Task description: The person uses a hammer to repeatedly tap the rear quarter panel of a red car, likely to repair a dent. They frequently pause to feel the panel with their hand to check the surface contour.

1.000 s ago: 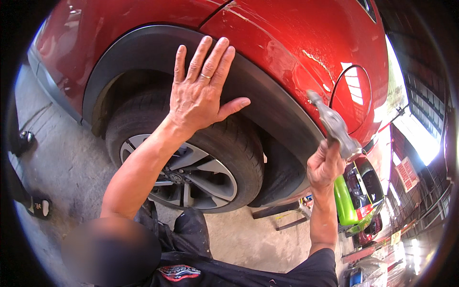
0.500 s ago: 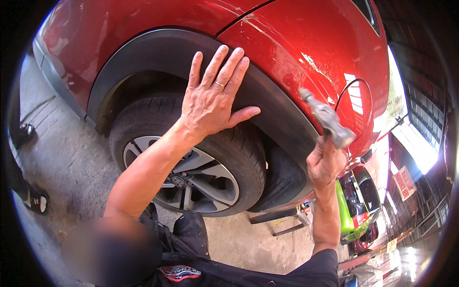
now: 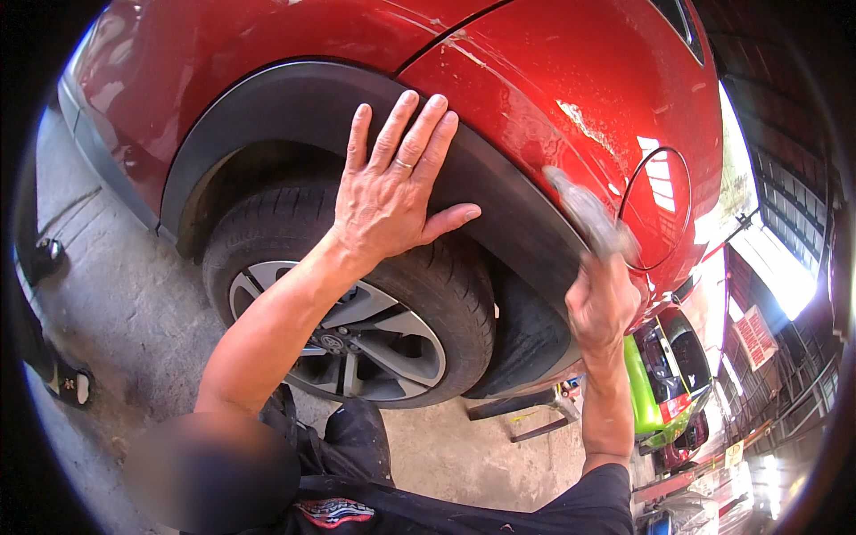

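A: While the red car [image 3: 553, 107] fills most of the view, note first how it sits: rear quarter toward the person, black arch trim [image 3: 499, 192] curving over the wheel [image 3: 357, 330], round fuel flap [image 3: 658, 207] off to the right.

B: Tyre on the concrete floor [image 3: 107, 294]?

A: Its contact with the floor is hidden behind the person's dark clothing. A metal stand [image 3: 526, 415] shows low behind the wheel, so the car may be propped; I cannot tell.

B: Hands, then.

A: 2 in view. Left hand [image 3: 392, 192] is spread wide, palm flat, fingers on the arch trim and the heel over the tyre tread. By my reading it braces or feels the trim. A ring shows on 1 finger.

B: And the right?

A: Right hand [image 3: 604, 303] is closed in a fist round the handle of a hammer-like tool [image 3: 584, 212]. The tool is motion-blurred, raised just beside the trim's rear curve, close to the red panel, not clearly touching. The blur suggests a swing, and the spread hand sits well clear of where the head points.

B: Anything smaller?

A: A shoe [image 3: 69, 383] at the left edge and a green vehicle [image 3: 655, 383] beyond.
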`<state>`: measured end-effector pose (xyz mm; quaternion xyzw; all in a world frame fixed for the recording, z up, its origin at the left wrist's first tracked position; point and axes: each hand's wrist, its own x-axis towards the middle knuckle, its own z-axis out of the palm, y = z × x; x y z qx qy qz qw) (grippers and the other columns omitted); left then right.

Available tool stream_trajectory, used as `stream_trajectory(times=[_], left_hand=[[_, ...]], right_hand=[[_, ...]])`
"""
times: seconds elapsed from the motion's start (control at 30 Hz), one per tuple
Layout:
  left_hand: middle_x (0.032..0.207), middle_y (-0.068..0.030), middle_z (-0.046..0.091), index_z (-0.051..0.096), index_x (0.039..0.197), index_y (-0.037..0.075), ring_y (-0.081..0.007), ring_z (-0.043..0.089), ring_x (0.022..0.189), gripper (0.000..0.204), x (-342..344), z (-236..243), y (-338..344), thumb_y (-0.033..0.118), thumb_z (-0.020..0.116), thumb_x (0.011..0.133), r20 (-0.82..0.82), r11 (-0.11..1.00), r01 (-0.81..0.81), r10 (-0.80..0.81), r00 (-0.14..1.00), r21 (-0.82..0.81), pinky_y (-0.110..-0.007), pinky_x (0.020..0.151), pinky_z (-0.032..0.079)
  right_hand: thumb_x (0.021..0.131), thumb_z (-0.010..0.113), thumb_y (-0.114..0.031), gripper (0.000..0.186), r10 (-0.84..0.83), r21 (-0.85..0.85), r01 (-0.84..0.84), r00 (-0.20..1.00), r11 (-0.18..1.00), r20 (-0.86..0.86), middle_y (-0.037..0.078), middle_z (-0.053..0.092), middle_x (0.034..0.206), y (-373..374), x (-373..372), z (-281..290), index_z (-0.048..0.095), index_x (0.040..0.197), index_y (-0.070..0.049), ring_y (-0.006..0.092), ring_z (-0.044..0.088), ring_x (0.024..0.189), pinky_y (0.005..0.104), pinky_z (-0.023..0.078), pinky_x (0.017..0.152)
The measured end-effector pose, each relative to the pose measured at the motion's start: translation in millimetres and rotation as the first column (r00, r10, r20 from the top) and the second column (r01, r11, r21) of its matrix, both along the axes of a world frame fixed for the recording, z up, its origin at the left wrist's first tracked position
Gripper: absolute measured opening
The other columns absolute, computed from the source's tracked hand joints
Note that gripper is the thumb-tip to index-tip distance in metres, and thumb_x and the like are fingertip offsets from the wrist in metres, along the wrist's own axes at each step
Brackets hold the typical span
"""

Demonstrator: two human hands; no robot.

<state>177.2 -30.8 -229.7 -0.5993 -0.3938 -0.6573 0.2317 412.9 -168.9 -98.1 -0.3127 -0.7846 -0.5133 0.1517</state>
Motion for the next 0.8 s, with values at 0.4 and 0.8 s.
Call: stream_trajectory(times=[0.4, 0.8], left_hand=[[0.16, -0.011, 0.034, 0.038, 0.152, 0.011, -0.0307, 0.023, 0.151, 0.093, -1, 2, 1, 0.075, 0.051, 0.086, -0.001, 1.0, -0.006, 0.006, 1.0, -0.006, -0.055, 0.123, 0.005], [0.161, -0.0102, 0.032, 0.037, 0.154, 0.013, -0.0294, 0.023, 0.152, 0.094, -2, -1, 4, 0.076, 0.05, 0.085, 0.001, 1.0, 0.006, -0.006, 1.0, -0.025, -0.056, 0.123, 0.005]], right_hand=[[0.071, 0.068, 0.008, 0.057, 0.329, 0.248, -0.315, 0.944, 0.916, -0.015, 0.014, 0.069, 0.099, 26, 6, 3, 0.063, 0.126, -0.008, 0.0304, 0.068, 0.072, 0.038, 0.053, 0.055], [0.081, 0.065, 0.013, 0.048, 0.194, 0.147, -0.18, 0.977, 0.973, -0.087, 0.019, 0.073, 0.103, 19, -7, 2, 0.065, 0.125, -0.007, 0.036, 0.072, 0.077, 0.0359, 0.057, 0.068]])
